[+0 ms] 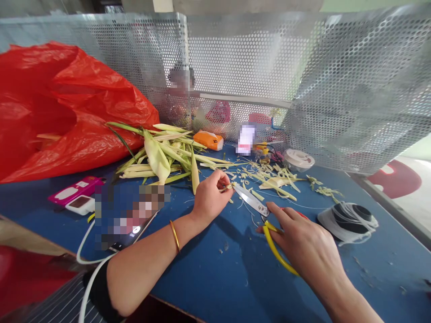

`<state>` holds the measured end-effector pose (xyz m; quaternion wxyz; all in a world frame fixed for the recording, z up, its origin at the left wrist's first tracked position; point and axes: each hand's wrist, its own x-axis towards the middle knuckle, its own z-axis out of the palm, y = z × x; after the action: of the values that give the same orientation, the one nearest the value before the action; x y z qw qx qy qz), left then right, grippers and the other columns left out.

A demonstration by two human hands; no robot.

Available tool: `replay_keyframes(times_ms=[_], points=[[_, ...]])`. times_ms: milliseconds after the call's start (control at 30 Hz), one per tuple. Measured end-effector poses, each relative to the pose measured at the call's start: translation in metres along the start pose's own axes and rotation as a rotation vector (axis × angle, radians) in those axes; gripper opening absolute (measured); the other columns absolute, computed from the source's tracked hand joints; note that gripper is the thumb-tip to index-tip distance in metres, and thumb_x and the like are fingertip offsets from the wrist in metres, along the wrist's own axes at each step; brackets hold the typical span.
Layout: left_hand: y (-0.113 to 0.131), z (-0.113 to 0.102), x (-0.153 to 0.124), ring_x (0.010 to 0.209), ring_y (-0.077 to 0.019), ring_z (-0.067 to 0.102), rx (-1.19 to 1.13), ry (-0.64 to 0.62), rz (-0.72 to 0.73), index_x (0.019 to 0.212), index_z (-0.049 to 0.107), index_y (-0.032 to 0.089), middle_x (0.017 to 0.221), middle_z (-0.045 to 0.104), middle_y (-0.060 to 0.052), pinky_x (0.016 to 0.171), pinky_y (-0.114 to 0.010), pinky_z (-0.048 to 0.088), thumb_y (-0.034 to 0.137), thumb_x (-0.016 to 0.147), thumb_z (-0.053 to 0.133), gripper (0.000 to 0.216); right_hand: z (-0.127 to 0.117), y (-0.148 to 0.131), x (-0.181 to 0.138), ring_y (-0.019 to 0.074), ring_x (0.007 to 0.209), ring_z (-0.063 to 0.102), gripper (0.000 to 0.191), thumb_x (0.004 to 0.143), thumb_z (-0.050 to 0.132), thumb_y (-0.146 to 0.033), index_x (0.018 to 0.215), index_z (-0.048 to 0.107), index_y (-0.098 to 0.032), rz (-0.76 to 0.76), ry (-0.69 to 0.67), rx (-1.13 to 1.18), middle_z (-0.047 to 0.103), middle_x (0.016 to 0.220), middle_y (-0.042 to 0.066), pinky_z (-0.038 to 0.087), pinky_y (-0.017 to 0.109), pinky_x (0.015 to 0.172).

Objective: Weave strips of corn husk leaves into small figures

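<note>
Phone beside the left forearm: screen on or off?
On: the phone shows coloured patches and a bright round icon; much else is pixelated.

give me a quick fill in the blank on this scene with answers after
The right hand holds a pair of ____.
Of the two arms, a gold bangle circles the ____ one.
The large plastic bag is ____ in colour.
The tabletop is ____ in colour.

Missing words: scissors; left; red; blue.
</note>
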<state>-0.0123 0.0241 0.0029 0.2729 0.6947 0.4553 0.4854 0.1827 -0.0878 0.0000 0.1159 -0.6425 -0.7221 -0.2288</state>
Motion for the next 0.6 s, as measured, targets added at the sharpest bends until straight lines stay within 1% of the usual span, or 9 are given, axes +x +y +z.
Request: replay_keyframes(times_ms=[67, 233, 333, 500, 600], points=[[-0.0001, 0.0001, -0.0002, 0.065, -0.0123, 0.060, 0.000, -0.001, -0.007, 0.074, 0.054, 0.022, 0.072, 0.062, 0.003, 0.065, -0.023, 0.045, 0.013, 0.068, 0.066, 0.017, -0.0009, -0.0002, -0.0001, 0.0181, 0.063, 0.067, 0.036, 0.089, 0.054, -0.041, 0.119, 0.063, -0.024, -0.017, 0.007, -0.006, 0.072, 0.088, 0.003, 0.038, 0.028, 0.046], [-0.0015, 0.0014, -0.0004, 0.067, -0.0131, 0.061, 0.001, -0.007, -0.018, 0.075, 0.054, 0.022, 0.072, 0.063, 0.003, 0.066, -0.024, 0.046, 0.012, 0.067, 0.066, 0.017, -0.0033, -0.0011, -0.0001, 0.0176, 0.061, 0.066, 0.031, 0.088, 0.055, -0.030, 0.117, 0.062, -0.023, -0.036, -0.007, -0.034, 0.071, 0.085, 0.002, 0.037, 0.028, 0.046], [-0.0018, 0.0020, -0.0003, 0.068, -0.0134, 0.062, -0.023, -0.008, -0.023, 0.075, 0.054, 0.022, 0.072, 0.064, 0.003, 0.066, -0.024, 0.046, 0.012, 0.067, 0.067, 0.018, -0.0031, -0.0022, -0.0016, 0.0177, 0.062, 0.066, 0.032, 0.088, 0.056, -0.031, 0.118, 0.061, -0.022, -0.036, -0.011, -0.030, 0.071, 0.085, 0.002, 0.037, 0.028, 0.047], [-0.0029, 0.0014, -0.0004, 0.069, -0.0135, 0.063, -0.036, -0.013, -0.031, 0.076, 0.055, 0.022, 0.074, 0.065, 0.002, 0.066, -0.024, 0.046, 0.014, 0.066, 0.072, 0.022, -0.0014, -0.0060, -0.0029, 0.0177, 0.061, 0.066, 0.031, 0.088, 0.053, -0.030, 0.116, 0.063, -0.023, 0.011, -0.028, -0.004, 0.070, 0.082, 0.002, 0.035, 0.027, 0.046], [-0.0059, 0.0013, 0.0006, 0.072, -0.0137, 0.064, -0.067, -0.016, -0.046, 0.079, 0.058, 0.021, 0.078, 0.067, 0.001, 0.068, -0.025, 0.047, 0.016, 0.066, 0.074, 0.021, -0.0024, -0.0060, 0.0008, 0.0159, 0.055, 0.063, 0.033, 0.090, 0.050, -0.036, 0.118, 0.063, -0.024, 0.103, 0.015, 0.111, 0.070, 0.081, 0.002, 0.035, 0.026, 0.045]])
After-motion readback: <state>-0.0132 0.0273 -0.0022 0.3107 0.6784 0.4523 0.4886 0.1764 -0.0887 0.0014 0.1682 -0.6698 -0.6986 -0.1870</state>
